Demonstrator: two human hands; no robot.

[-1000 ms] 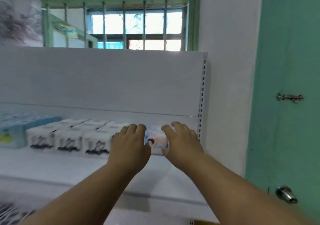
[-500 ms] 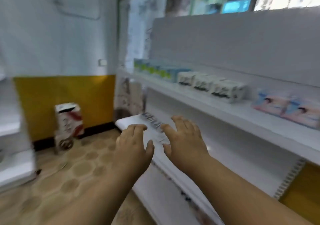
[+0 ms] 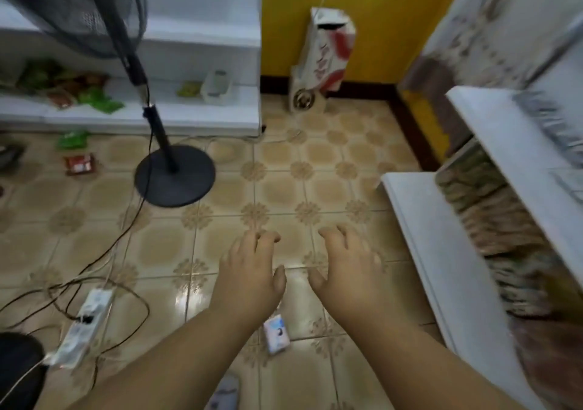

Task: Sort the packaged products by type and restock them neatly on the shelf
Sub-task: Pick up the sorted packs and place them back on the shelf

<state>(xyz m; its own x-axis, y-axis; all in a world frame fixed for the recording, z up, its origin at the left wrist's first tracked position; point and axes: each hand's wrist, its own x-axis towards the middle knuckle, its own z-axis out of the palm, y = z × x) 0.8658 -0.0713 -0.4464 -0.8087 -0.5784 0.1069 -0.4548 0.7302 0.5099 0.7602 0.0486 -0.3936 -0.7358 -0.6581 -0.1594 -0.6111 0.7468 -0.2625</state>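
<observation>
Patterned tiled floor (image 3: pixel 277 189), fan stand (image 3: pixel 175 179), yellow wall (image 3: pixel 378 15), white shelves (image 3: pixel 448 252)

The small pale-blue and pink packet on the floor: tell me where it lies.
In the head view the small pale-blue and pink packet lies on the tiled floor, low centre, showing between the forearms below the left hand and right hand.
</observation>
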